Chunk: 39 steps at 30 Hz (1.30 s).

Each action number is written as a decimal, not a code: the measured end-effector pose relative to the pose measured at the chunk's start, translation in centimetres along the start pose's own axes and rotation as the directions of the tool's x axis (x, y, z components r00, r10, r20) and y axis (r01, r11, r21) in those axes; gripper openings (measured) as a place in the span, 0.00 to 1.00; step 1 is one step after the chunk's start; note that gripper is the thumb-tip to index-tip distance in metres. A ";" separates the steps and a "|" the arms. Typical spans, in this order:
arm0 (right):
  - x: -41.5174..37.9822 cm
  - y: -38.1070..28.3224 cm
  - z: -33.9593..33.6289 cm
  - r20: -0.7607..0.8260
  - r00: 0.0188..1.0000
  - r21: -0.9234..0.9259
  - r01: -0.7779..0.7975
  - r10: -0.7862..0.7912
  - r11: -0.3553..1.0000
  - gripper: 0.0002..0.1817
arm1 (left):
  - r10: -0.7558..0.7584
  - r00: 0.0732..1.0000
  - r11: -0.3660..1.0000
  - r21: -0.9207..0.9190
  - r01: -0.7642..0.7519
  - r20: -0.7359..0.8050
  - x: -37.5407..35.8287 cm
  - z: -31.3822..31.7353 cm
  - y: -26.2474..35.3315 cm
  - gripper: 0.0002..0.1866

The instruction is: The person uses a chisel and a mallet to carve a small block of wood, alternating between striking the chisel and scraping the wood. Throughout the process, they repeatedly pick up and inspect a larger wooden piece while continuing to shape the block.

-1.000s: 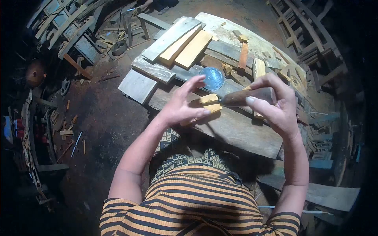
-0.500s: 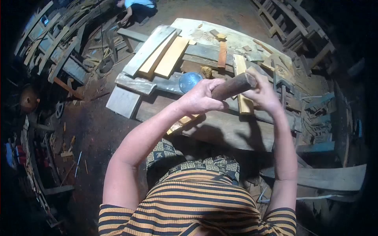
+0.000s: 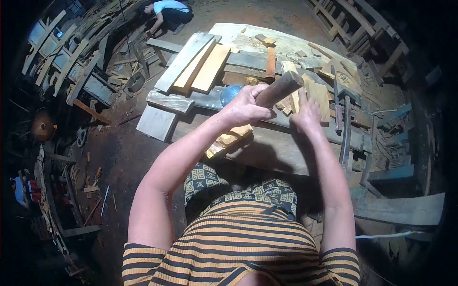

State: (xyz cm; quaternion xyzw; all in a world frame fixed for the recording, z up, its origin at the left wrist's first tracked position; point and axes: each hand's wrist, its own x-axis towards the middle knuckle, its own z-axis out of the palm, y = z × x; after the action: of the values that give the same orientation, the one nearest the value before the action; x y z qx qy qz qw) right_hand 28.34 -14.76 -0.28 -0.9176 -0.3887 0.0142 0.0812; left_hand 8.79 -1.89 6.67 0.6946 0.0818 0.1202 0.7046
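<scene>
My left hand (image 3: 248, 105) is wrapped round a thick, dark wooden stick (image 3: 281, 89), whose blunt end points up and to the right. Just behind that hand, a blue round object (image 3: 231, 95) shows partly on the workbench. My right hand (image 3: 309, 114) is at a pale wooden board (image 3: 319, 97) on the bench, its fingers closed at the board's left edge. Some of the fingertips and the board's far end are hard to make out. A rough yellow wood piece (image 3: 231, 139) lies at the bench's near edge, partly under my left forearm.
Several planks (image 3: 186, 66) lie on the left of the workbench (image 3: 281, 148). A long curved dark tool or bar (image 3: 347, 128) lies at the right. Stacked timber (image 3: 353, 33) stands behind, right. Another person (image 3: 168, 14) crouches at the back left near scrap wood.
My right hand has come down from beside the stick's end to the board, which now lies differently. The stick's end has shifted slightly up and left in my left hand.
</scene>
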 end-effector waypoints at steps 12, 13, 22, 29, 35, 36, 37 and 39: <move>-10.1 1.5 -16.8 -0.617 0.784 0.740 0.609 -0.072 0.284 0.40 | 0.029 0.999 0.997 0.067 -0.027 -0.024 0.0 0.5 0.7 0.19; -10.6 2.0 -15.9 -0.587 0.794 0.687 0.591 -0.155 0.424 0.43 | 0.034 0.999 0.997 0.069 -0.032 -0.026 0.0 0.6 1.0 0.19; -13.5 3.5 -18.3 -0.481 0.874 0.861 0.457 0.066 0.223 0.39 | 0.062 0.997 0.996 0.067 -0.058 -0.047 -0.1 1.1 0.8 0.16; -12.2 3.4 -13.5 -0.261 0.881 0.731 0.448 -0.395 0.515 0.49 | 0.049 0.999 0.980 0.191 -0.047 -0.003 0.1 0.8 0.5 0.20; -13.4 3.3 -16.2 -0.478 0.876 0.846 0.479 -0.063 0.233 0.37 | -0.009 1.000 0.998 0.061 0.011 -0.026 -0.3 0.8 0.7 0.20; -13.3 3.0 -14.8 -0.487 0.866 0.828 0.500 -0.115 0.253 0.38 | 0.025 0.999 0.997 0.074 -0.023 -0.028 -0.3 0.8 0.7 0.20; -13.2 2.3 -14.5 -0.395 0.871 0.757 0.489 -0.292 0.433 0.44 | 0.038 0.999 0.992 0.125 -0.035 -0.027 -0.2 0.8 0.7 0.20; -13.1 2.2 -14.6 -0.224 0.871 0.658 0.466 -0.436 0.592 0.50 | 0.055 0.999 0.987 0.151 -0.053 -0.004 -0.1 0.8 0.7 0.17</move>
State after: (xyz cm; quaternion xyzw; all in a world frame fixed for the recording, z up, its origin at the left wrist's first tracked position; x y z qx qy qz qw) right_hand 22.07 -27.61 13.27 -0.6901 -0.5718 0.1196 0.4273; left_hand 8.86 -2.71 7.33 0.7473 0.0748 0.1356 0.6462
